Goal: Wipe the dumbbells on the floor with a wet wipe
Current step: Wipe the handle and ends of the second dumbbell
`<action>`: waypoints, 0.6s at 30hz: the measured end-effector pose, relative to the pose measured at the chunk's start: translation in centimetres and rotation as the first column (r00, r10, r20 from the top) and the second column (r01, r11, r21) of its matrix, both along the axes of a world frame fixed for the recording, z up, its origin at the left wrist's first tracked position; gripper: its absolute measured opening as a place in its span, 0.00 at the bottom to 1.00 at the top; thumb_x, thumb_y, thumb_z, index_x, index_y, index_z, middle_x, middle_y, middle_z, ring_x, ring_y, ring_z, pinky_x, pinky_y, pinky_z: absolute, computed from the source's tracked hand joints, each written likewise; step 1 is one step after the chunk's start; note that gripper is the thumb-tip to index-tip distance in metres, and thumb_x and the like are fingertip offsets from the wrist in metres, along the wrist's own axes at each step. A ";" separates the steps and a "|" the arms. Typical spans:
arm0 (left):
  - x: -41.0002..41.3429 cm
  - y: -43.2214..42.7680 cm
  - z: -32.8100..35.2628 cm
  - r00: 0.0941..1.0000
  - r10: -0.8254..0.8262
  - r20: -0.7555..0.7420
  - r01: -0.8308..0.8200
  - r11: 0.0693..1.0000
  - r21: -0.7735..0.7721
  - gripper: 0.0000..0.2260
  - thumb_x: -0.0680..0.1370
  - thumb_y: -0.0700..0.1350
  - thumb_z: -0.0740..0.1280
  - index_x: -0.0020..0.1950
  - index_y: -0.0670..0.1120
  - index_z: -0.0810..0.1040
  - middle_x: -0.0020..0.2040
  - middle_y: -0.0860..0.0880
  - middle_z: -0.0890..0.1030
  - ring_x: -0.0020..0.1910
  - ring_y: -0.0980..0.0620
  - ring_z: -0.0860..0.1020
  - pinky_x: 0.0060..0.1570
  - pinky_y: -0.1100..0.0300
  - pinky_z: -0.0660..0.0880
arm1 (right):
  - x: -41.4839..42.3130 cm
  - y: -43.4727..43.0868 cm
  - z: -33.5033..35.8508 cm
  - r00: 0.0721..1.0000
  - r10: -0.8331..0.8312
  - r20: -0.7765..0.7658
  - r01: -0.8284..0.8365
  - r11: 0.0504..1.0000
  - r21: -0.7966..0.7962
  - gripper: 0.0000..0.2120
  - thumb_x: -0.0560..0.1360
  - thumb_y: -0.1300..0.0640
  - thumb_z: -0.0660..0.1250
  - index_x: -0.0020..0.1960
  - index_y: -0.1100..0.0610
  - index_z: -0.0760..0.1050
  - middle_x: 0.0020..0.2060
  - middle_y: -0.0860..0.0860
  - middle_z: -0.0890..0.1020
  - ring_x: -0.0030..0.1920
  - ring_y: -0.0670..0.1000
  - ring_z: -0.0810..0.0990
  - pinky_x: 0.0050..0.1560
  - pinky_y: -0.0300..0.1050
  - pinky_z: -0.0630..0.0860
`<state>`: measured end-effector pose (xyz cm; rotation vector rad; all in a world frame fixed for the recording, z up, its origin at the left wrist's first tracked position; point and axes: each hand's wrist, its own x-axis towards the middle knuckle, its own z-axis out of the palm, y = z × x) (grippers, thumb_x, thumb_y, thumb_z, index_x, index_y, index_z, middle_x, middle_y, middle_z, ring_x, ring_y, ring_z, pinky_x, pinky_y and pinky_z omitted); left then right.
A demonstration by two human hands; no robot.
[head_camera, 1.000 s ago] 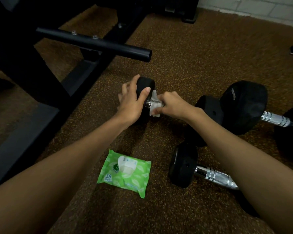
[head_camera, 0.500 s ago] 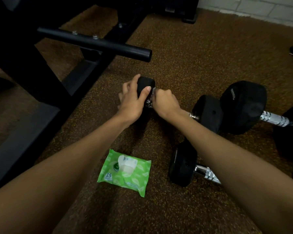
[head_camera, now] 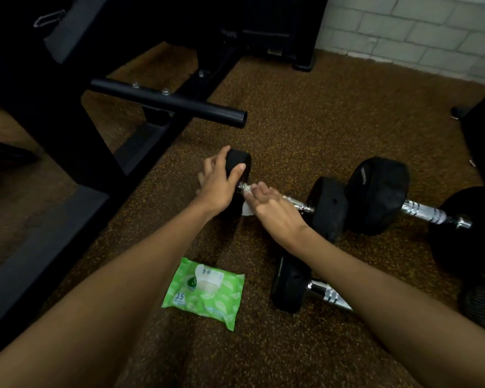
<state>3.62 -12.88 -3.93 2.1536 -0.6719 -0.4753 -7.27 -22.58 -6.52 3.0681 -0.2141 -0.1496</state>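
The small dumbbell [head_camera: 329, 210] lies on the brown speckled floor [head_camera: 291, 121] at mid-scene. The left hand [head_camera: 217, 186] grips its left head, fingers and thumb curled round the black rubber. The right hand [head_camera: 275, 211] holds a white wet wipe [head_camera: 247, 210] against the chrome handle, fingers bent over it and a corner hanging below. A larger dumbbell [head_camera: 378, 197] sits just right. Another dumbbell [head_camera: 287, 284] lies nearer, beside a green wipes pack [head_camera: 205, 292]. A black bench frame [head_camera: 168, 103] stands far left.
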 end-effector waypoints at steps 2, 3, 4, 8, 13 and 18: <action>0.0 0.2 0.4 1.000 -0.013 -0.026 0.014 0.999 0.039 0.26 0.80 0.59 0.55 0.76 0.58 0.50 0.75 0.48 0.53 0.72 0.40 0.54 0.68 0.39 0.57 | -0.6 -0.1 0.2 0.999 0.052 0.013 -0.051 0.997 -0.052 0.25 0.79 0.63 0.39 0.75 0.65 0.53 0.74 0.62 0.59 0.75 0.60 0.56 0.73 0.51 0.53; -0.1 0.2 0.6 0.999 -0.005 -0.039 0.008 0.998 0.068 0.26 0.80 0.59 0.55 0.76 0.58 0.50 0.75 0.48 0.53 0.72 0.40 0.54 0.68 0.38 0.56 | -0.8 -0.2 0.2 0.997 0.078 0.026 -0.076 0.995 -0.067 0.28 0.76 0.62 0.35 0.74 0.66 0.54 0.73 0.63 0.61 0.74 0.60 0.57 0.73 0.50 0.54; -0.3 0.2 0.9 0.999 0.014 -0.034 -0.011 0.995 0.097 0.26 0.80 0.58 0.55 0.76 0.58 0.50 0.75 0.47 0.52 0.72 0.39 0.54 0.68 0.38 0.56 | -1.1 -0.2 0.5 0.996 0.091 0.023 -0.089 0.993 -0.075 0.28 0.76 0.62 0.35 0.73 0.66 0.56 0.72 0.63 0.62 0.74 0.60 0.59 0.73 0.50 0.55; -1.4 0.4 1.7 0.931 0.033 0.365 -0.059 0.996 0.061 0.25 0.79 0.47 0.63 0.74 0.53 0.59 0.71 0.46 0.59 0.69 0.44 0.60 0.67 0.41 0.60 | -2.1 -0.1 1.6 0.994 0.084 0.071 -0.083 0.997 -0.007 0.16 0.79 0.63 0.54 0.65 0.62 0.70 0.63 0.59 0.75 0.64 0.58 0.72 0.64 0.49 0.68; -2.4 -0.6 3.0 0.946 -0.024 0.324 0.072 0.988 -0.139 0.09 0.79 0.41 0.61 0.59 0.45 0.75 0.54 0.47 0.78 0.53 0.52 0.77 0.56 0.57 0.74 | -3.8 -1.6 5.1 0.928 -0.224 0.299 0.127 0.941 0.312 0.09 0.77 0.59 0.60 0.57 0.56 0.71 0.45 0.54 0.81 0.43 0.55 0.80 0.41 0.51 0.78; -4.3 -2.5 4.6 0.735 0.046 -0.677 -0.134 0.988 -0.079 0.23 0.79 0.60 0.56 0.58 0.42 0.76 0.53 0.44 0.80 0.50 0.47 0.81 0.52 0.50 0.78 | -4.1 -3.3 7.6 0.796 -0.331 0.506 0.191 0.931 0.310 0.07 0.77 0.55 0.63 0.54 0.55 0.68 0.44 0.51 0.78 0.48 0.53 0.73 0.44 0.47 0.71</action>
